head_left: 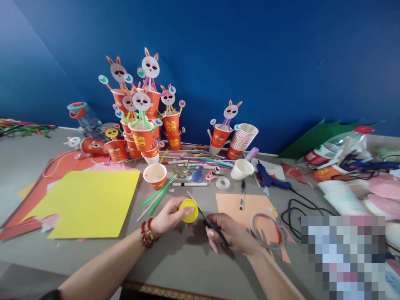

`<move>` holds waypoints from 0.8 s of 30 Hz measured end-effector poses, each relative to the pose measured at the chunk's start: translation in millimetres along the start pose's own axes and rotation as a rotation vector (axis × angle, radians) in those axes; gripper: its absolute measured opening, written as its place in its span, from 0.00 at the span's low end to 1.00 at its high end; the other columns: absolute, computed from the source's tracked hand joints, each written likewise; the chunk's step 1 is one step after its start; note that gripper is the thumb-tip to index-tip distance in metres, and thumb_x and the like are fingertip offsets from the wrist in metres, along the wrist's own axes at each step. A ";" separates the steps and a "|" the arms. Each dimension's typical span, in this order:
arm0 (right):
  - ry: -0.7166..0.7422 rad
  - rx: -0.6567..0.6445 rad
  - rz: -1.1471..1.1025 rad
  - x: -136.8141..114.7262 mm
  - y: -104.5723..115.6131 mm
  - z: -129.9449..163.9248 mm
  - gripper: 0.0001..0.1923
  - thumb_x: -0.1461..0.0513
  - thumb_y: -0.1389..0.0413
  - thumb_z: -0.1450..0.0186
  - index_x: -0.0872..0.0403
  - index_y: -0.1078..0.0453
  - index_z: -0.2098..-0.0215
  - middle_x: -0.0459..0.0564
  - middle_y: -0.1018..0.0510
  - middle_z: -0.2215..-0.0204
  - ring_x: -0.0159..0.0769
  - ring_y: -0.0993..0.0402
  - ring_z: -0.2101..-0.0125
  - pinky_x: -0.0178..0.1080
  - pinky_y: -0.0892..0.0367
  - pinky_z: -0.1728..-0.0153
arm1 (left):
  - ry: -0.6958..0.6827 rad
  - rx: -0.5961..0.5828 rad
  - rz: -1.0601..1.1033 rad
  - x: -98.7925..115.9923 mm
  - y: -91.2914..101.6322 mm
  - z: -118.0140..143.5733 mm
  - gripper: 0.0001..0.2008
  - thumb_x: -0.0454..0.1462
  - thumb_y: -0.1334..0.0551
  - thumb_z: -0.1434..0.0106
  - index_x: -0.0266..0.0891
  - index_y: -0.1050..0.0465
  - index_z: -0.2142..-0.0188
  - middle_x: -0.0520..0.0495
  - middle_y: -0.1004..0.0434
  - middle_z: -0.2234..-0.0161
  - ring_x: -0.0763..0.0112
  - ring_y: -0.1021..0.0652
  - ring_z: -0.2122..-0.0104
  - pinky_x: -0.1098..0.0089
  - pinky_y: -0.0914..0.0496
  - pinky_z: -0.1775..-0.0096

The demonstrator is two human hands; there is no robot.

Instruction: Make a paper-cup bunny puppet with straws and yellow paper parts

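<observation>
Nearest us, our left hand (168, 216) pinches a small yellow paper disc (189, 210) just left of the orange sheet (246, 208), while our right hand (229, 235) grips the scissors (204, 221) — blades apparently at the disc's edge. We'd cut best with short snips, turning the disc rather than the scissors — fingertips clear.

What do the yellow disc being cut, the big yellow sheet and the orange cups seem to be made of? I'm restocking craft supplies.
Yellow disc: likely thin matte paper or foam; too small to tell. Yellow sheet: matte craft paper, lying flat with crisp edges. Orange cups: disposable paper cups, printed outside, white inside, with rolled rims.
</observation>
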State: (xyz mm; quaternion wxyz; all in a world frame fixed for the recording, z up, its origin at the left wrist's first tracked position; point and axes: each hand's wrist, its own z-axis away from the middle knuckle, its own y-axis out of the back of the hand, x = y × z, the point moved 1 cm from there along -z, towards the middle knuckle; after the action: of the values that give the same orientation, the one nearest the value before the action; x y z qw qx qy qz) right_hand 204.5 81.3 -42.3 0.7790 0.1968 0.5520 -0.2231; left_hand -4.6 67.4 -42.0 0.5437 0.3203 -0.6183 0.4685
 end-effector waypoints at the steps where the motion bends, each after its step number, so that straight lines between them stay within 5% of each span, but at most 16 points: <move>1: 0.003 0.000 -0.002 -0.8 -0.1 0.0 0.27 0.38 0.46 0.40 0.53 0.41 0.73 0.42 0.29 0.86 0.27 0.42 0.84 0.31 0.49 0.80 | 0.001 -0.001 0.001 -0.1 -0.1 0.1 0.21 0.51 0.36 0.40 0.34 0.28 0.71 0.48 0.25 0.77 0.74 0.26 0.79 0.76 0.32 0.76; 12: 0.026 0.002 0.034 1.4 0.0 0.7 0.30 0.35 0.49 0.40 0.52 0.41 0.73 0.42 0.30 0.86 0.27 0.41 0.84 0.31 0.48 0.80 | -0.023 -0.001 0.014 -2.1 0.5 0.1 0.20 0.51 0.36 0.39 0.33 0.27 0.71 0.49 0.25 0.76 0.75 0.26 0.79 0.76 0.32 0.76; 24: 0.020 0.035 0.122 11.1 4.7 0.9 0.24 0.42 0.48 0.35 0.52 0.42 0.75 0.42 0.30 0.86 0.27 0.40 0.85 0.30 0.48 0.82 | -0.002 0.019 0.032 -0.7 0.2 0.4 0.20 0.51 0.35 0.41 0.34 0.28 0.72 0.50 0.26 0.78 0.75 0.26 0.80 0.76 0.32 0.77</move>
State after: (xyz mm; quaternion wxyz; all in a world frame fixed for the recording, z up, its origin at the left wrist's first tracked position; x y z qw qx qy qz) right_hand 211.0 83.3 -52.2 0.7820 0.2459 0.5426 -0.1832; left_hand -4.8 67.0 -42.8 0.5324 0.3161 -0.6196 0.4825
